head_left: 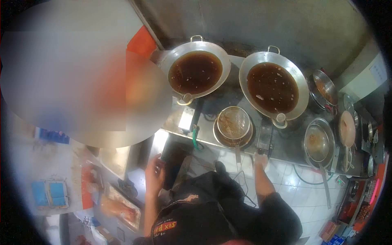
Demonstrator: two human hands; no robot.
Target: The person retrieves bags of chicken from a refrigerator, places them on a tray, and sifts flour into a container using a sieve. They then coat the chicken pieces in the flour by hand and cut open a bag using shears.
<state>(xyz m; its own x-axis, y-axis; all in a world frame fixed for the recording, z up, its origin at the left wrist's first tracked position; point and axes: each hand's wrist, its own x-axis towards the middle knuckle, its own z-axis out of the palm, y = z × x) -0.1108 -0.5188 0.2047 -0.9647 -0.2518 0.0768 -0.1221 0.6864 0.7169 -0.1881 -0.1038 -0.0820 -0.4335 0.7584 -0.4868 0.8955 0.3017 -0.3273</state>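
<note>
My right hand (260, 159) reaches to the front edge of the stove (228, 90). Its fingers are closed around something small and dark, perhaps a knob, mostly hidden by the hand. On the left, my left hand (155, 173) hangs beside a dark gap at the stove's end, its fingers loosely bent and nothing visible in them. Between the hands, a round strainer (233, 122) rests over a pot, with its handle pointing toward me. Behind it stand two large woks, the left wok (165, 67) and the right wok (304, 87), both holding dark brown liquid with floating bits.
To the right are a long-handled strainer (316, 141) in a metal bowl, a pan (324, 87) and hanging utensils (347, 128). A green hose (195, 139) hangs at the stove front. Trays (122, 208) lie at lower left. A blurred area covers the upper left.
</note>
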